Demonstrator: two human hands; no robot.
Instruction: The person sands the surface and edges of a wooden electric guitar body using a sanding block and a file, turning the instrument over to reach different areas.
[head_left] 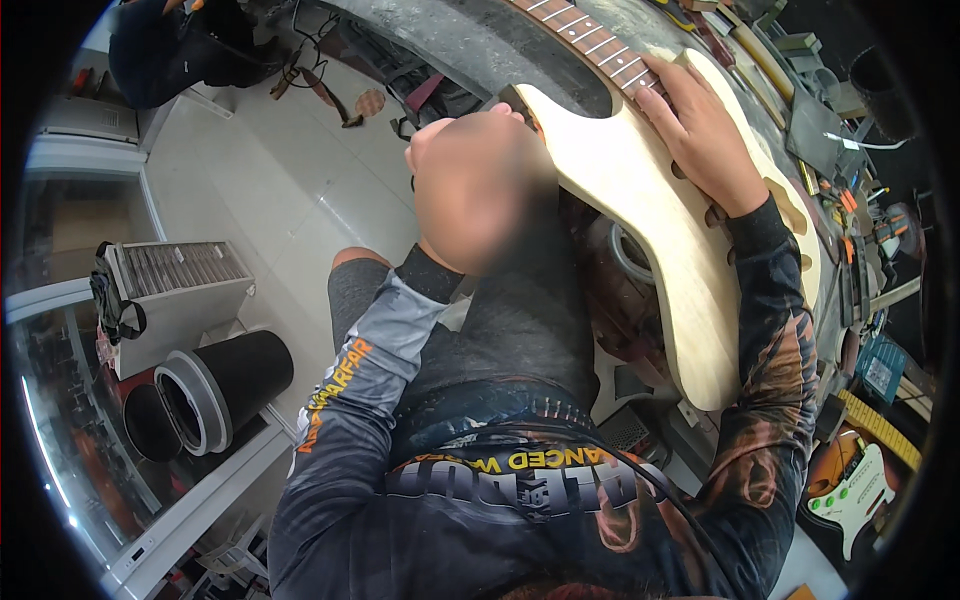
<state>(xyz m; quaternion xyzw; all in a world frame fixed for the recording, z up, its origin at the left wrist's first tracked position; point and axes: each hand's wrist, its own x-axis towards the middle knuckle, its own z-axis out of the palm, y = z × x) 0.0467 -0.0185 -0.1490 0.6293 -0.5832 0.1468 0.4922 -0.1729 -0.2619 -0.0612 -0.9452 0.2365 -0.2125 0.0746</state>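
An unpainted pale wood electric guitar body (pixel 665 215) lies at a slant before me, to the right of my lap. Its dark fretted neck (pixel 592 42) runs off toward the upper left. My right hand (pixel 705 130) lies over the body where the neck joins, fingers stretched out and thumb beside the fretboard end. Close to the left horn, my left hand (pixel 475 185) is largely hidden by a blur. Its few visible fingertips look curled, next to a small dark edge at the horn; what they hold cannot be made out.
A grey workbench (pixel 540 55) carries the guitar, with hand tools and pieces along the right. A sunburst guitar with white pickguard (pixel 855 495) lies lower right. Left on the floor are a black bin (pixel 240 375) and a white rack (pixel 180 270); cables (pixel 315 75) lie upper left.
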